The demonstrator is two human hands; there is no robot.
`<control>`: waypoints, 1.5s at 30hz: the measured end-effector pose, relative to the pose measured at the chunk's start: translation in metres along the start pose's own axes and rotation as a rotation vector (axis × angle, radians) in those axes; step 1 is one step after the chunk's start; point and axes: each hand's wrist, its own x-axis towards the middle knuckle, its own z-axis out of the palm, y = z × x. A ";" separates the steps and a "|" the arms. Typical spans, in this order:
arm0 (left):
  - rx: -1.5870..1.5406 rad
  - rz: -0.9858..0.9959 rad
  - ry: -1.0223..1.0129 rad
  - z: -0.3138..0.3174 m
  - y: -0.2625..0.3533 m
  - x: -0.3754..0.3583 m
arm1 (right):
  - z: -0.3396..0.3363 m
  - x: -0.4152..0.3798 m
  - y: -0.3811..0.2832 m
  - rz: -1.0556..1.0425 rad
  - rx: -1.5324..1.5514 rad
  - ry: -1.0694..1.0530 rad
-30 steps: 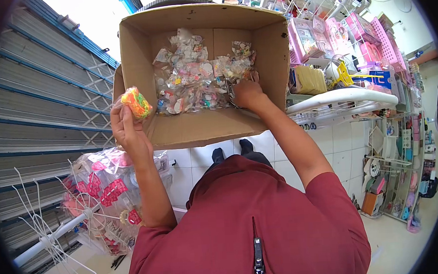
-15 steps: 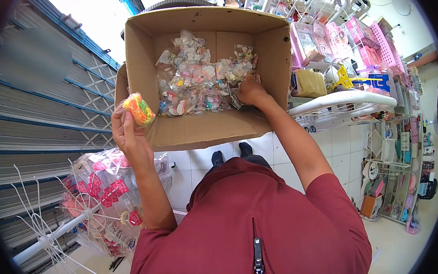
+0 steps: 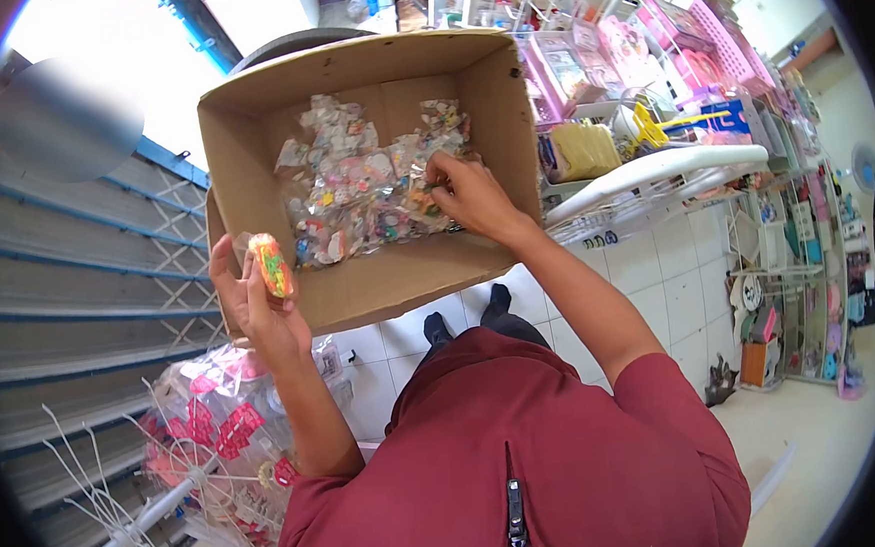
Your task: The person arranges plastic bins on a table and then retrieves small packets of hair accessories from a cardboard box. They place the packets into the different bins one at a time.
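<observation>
My left hand (image 3: 264, 309) is closed on a small clear packet of bright orange, yellow and green pieces (image 3: 272, 267), held at the left front corner of a cardboard box (image 3: 359, 296). Inside the box lie many small clear packets (image 3: 351, 168) of multicoloured trinkets, heaped together. My right hand (image 3: 473, 196) reaches into the right part of the box. Its fingers are bent and pinched at the packets there, and what lies between the fingertips is too small to make out.
Right of the box stands a white wire rack (image 3: 672, 169) with pink boxes and a yellowish bundle (image 3: 582, 151). At the lower left is a display stand with bare wire hooks (image 3: 122, 523) and hanging pink packets (image 3: 236, 426). A folding metal shutter (image 3: 76, 265) lines the left.
My right hand has shifted left and up off the right side of the heap. The left hand has turned its packet edge-on. The whole view has tilted, moving the box left.
</observation>
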 end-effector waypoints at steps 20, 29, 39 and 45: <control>-0.018 -0.615 -1.196 0.357 -0.118 -0.186 | -0.276 -0.400 0.082 0.276 0.841 0.654; -0.089 -0.866 -1.255 0.515 -0.215 -0.316 | -0.350 -0.543 0.167 0.491 0.894 1.051; -0.086 -0.846 -1.253 0.595 -0.286 -0.302 | -0.437 -0.509 0.269 0.404 1.001 0.963; -0.146 -0.687 -1.139 0.673 -0.307 -0.273 | -0.537 -0.463 0.308 0.350 0.834 0.888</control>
